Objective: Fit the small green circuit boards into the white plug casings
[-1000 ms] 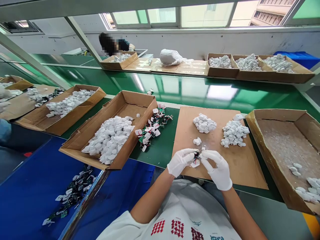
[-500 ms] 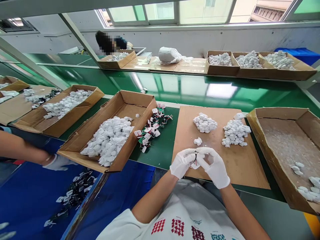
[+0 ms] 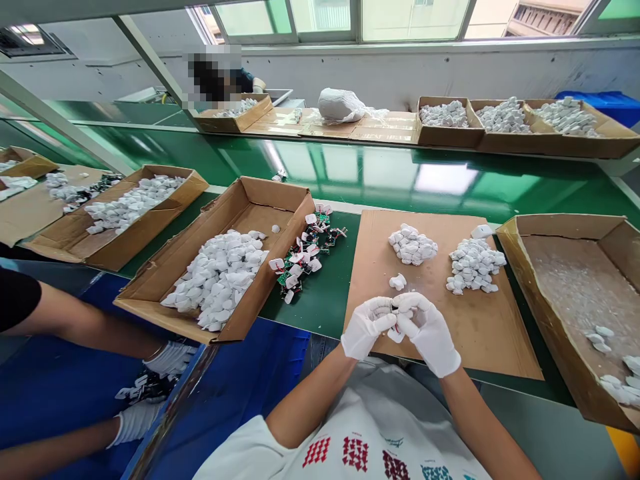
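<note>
One small part (image 3: pixel 395 334) is held over the near portion of a cardboard sheet (image 3: pixel 505 340), pinched between the closed fingertips of the left hand (image 3: pixel 369 327) and the right hand (image 3: pixel 426 333). Neither hand is nearer, since the part is met from both sides; its white end is seen below the fingertips, directed toward the wearer's torso, while its long axis cannot be told, the rest being covered by the gloves. Just beyond the fingertips, a loose white piece (image 3: pixel 398 281) is placed, backed by a left pile (image 3: pixel 413 245) and, farther right, a right pile (image 3: pixel 475 265). The near edge of the sheet is found close to the wrists; the widest stretch of brown surface is offered to the right of the right hand. The sides are bounded by circuit boards (image 3: pixel 300 257) and a left carton (image 3: pixel 270 215), and by a right carton (image 3: pixel 555 287).
</note>
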`<act>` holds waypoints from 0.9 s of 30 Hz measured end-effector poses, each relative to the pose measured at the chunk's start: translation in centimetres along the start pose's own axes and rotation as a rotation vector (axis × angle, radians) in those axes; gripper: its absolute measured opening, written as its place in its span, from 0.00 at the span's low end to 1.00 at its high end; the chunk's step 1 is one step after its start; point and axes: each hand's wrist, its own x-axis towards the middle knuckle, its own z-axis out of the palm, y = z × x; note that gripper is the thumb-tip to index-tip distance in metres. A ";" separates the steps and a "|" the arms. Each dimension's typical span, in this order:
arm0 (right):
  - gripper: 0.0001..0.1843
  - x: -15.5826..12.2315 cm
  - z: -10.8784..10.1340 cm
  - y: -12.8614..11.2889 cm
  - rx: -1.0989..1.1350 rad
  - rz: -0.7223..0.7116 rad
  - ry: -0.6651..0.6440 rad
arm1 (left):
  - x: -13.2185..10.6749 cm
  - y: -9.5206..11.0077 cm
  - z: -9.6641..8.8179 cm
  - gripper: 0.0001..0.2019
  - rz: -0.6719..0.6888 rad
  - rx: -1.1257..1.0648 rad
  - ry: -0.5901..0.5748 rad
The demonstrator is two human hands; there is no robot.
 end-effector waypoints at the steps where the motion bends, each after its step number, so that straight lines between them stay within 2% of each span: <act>1: 0.06 0.0 0.0 0.1 -0.007 -0.009 0.002 | -0.1 0.0 0.0 0.22 0.013 0.008 0.006; 4: 0.04 0.0 -0.6 0.4 -0.110 -0.098 -0.029 | -0.3 -0.1 -0.1 0.23 0.047 -0.002 -0.001; 6: 0.08 -0.2 -1.5 0.6 -0.247 -0.210 -0.039 | -0.4 -0.2 -0.2 0.24 0.065 -0.009 -0.006; 10: 0.14 -0.6 -3.1 0.5 -0.532 -0.449 0.027 | -0.5 -0.3 -0.2 0.23 0.082 0.012 0.012; 12: 0.16 -0.7 -3.3 0.2 -0.609 -0.511 -0.001 | -0.5 -0.2 0.0 0.22 0.075 0.024 -0.004; 17: 0.19 -0.4 -3.2 0.0 -0.685 -0.572 -0.046 | -0.6 0.0 0.2 0.24 0.042 0.068 -0.028; 21: 0.21 -0.3 -2.8 0.5 -0.631 -0.488 -0.085 | -0.9 -0.1 0.2 0.25 0.115 0.239 0.067; 23: 0.21 -0.4 -2.4 0.6 -0.588 -0.463 -0.101 | -1.0 -0.1 0.4 0.25 0.163 0.267 0.061; 25: 0.19 -0.6 -1.9 0.6 -0.578 -0.469 -0.069 | -1.1 0.0 0.6 0.25 0.186 0.227 0.020; 27: 0.17 -0.7 -1.5 0.6 -0.600 -0.464 0.017 | -1.2 0.1 0.8 0.26 0.178 0.179 0.016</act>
